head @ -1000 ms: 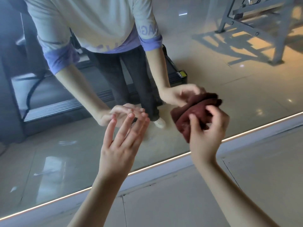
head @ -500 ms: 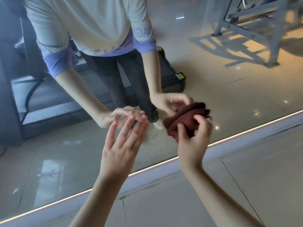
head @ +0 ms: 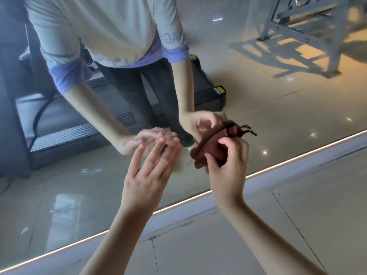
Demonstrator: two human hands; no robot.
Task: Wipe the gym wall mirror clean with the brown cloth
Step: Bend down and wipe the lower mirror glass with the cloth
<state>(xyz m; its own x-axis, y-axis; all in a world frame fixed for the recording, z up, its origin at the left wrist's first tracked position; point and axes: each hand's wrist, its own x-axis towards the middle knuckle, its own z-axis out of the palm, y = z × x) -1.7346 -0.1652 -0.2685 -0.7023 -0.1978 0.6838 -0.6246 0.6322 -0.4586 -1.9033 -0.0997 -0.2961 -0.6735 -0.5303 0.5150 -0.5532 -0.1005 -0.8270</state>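
The wall mirror [head: 288, 108] fills the upper part of the view, down to a lit strip at its bottom edge. My right hand [head: 228, 167] grips the bunched brown cloth [head: 206, 149] and holds it against the glass low down, near the middle. My left hand [head: 149, 169] is just to the left of it, fingers straight and spread, fingertips at or close to the glass, holding nothing. The mirror reflects both hands, the cloth and my body.
A white sill [head: 297, 165] runs below the mirror, above the pale tiled floor [head: 297, 225]. Reflected in the glass are a treadmill [head: 79, 124] on the left and a grey metal gym frame [head: 309, 26] at the top right. Smears [head: 91, 171] show low on the glass.
My right hand has slid the cloth leftward and slightly down along the glass, toward the left hand. The left hand has stayed nearly in place.
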